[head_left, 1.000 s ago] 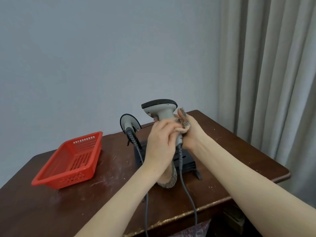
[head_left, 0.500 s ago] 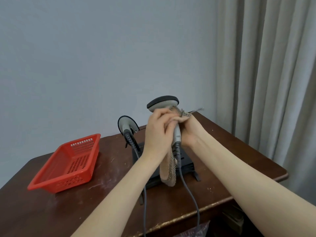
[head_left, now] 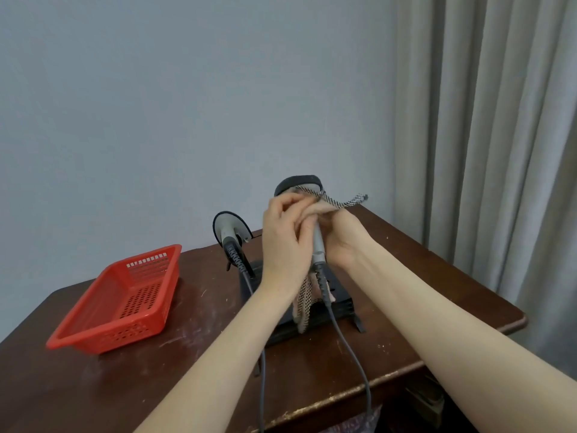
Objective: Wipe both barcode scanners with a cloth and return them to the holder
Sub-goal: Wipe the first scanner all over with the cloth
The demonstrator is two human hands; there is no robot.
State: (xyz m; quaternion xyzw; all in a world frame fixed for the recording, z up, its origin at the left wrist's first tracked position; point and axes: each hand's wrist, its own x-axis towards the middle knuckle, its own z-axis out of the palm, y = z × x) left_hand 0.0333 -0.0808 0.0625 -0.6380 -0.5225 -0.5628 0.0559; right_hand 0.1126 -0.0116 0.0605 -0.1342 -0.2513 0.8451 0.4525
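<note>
A dark wooden desk (head_left: pixel 93 385) lies below me, its far edge against a pale wall (head_left: pixel 187 104), with grey curtains (head_left: pixel 484 120) hanging past its right edge. Near the left edge sits a red perforated basket (head_left: pixel 121 298), tilted a little toward me. At the middle of the desk, toward the far edge, stands the black holder (head_left: pixel 340 310), and in its left side rests the second scanner (head_left: pixel 229 228), head up, its grey cable (head_left: pixel 262 370) running down and over the near edge. Above the holder I hold the first scanner (head_left: pixel 318 245) upright in the air, its dark-topped head peeking above my knuckles and its own cable (head_left: pixel 349 348) trailing down over the near edge. My right hand (head_left: pixel 343 239) has its fingers closed around the scanner's grip from the right. My left hand (head_left: pixel 287 232) has its fingers curled shut on the checked cloth (head_left: pixel 304 304), pressing it against the scanner near the head; one end of the cloth sticks out to the right above my hands, the rest hangs down in front of the holder
</note>
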